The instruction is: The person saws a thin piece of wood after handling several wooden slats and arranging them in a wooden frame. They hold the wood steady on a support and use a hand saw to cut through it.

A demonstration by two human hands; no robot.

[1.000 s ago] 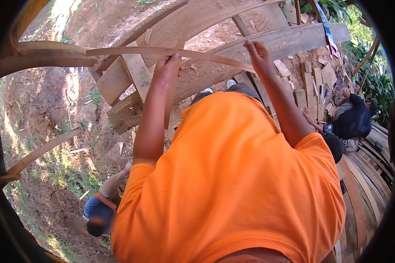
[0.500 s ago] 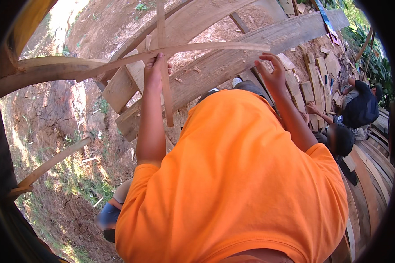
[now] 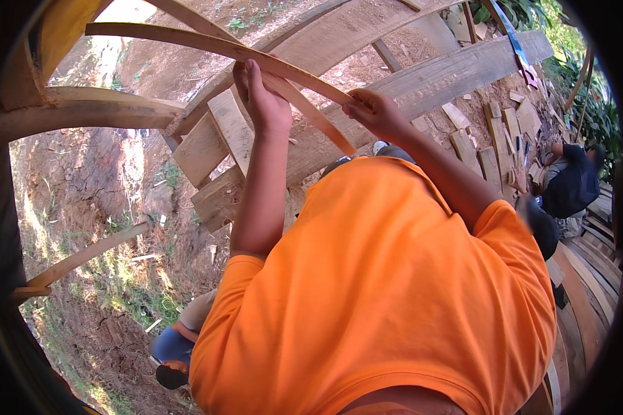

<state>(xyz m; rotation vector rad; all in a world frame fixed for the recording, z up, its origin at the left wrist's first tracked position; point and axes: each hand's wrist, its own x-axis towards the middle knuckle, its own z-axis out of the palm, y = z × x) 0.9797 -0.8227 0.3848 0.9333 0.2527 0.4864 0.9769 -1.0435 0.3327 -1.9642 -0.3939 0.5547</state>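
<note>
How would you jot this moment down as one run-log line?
Left hand: holding two crossed, thin brown wooden strips | Right hand: gripping one strip's right end | Nearby: broad grey-brown wooden plank

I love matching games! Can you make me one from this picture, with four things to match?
1. left hand
2. shirt
3. leafy plants
4. right hand

A. green, near the right edge
B. where two wooden strips cross
C. at one strip's end
D. orange

Pairs: 1-B, 2-D, 3-A, 4-C
</note>
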